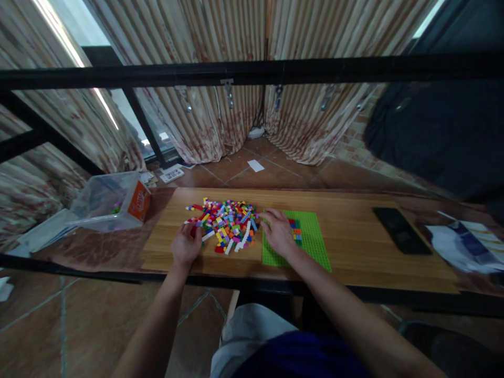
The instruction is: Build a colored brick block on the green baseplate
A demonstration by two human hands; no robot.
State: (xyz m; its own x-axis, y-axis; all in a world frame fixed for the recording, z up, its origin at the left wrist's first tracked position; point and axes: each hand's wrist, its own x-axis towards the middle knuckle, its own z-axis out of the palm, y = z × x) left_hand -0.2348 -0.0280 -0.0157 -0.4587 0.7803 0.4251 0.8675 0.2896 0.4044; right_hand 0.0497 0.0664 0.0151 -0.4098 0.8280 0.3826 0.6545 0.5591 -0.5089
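A heap of small, many-coloured toy building bricks (228, 223) lies loose on the wooden tabletop. My left hand (186, 244) rests at the heap's left edge, its fingers curled in. Something red shows by those fingertips, too small to tell whether it is held. Over the left part of a green studded baseplate (315, 244) is my right hand (279, 232). Its bent index finger and thumb point at the heap's right edge, slightly apart, with nothing clear between them. A block of joined coloured bricks (297, 232) sits on the baseplate, partly hidden behind my right hand.
Left of the wooden board (354, 210) stands a clear plastic box (106, 202) with an orange label. A black phone-like slab (401, 231) lies on the right, near papers and packaging (466, 244). A dark metal bar (244, 72) crosses beyond the table, before curtains.
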